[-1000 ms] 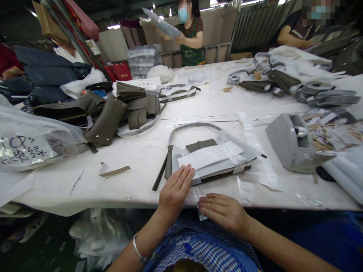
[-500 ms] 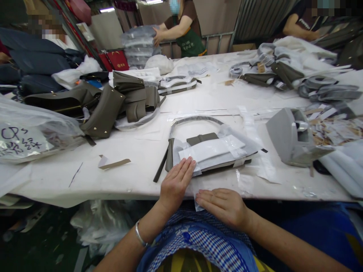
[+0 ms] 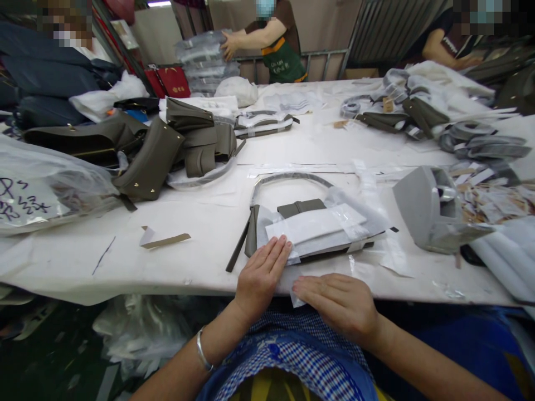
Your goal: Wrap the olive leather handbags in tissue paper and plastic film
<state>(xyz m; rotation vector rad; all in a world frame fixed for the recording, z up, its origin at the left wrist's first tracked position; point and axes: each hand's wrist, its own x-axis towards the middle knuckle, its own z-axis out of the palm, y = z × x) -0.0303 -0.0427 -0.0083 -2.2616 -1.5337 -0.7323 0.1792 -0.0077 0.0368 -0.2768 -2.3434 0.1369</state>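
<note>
A flat olive-grey bag (image 3: pixel 303 209) with a curved handle (image 3: pixel 288 179) lies near the table's front edge, partly wrapped in white paper (image 3: pixel 315 225) and clear plastic. My left hand (image 3: pixel 261 273) rests flat on the wrapping's near left corner, fingers stretched out. My right hand (image 3: pixel 336 301) lies flat at the table edge on a strip of clear plastic (image 3: pixel 297 298), fingers together and extended. Neither hand grips anything.
Olive bags (image 3: pixel 154 159) are piled at the left beside a labelled plastic sack (image 3: pixel 37 189). A grey tape dispenser (image 3: pixel 432 209) stands at the right near paper scraps (image 3: pixel 493 197). Straps and bags (image 3: pixel 422 117) lie far right. Other people work at the far side.
My right hand has slid slightly right along the table edge. The person at the back has lowered a plastic-wrapped package onto a stack. The view has shifted a little.
</note>
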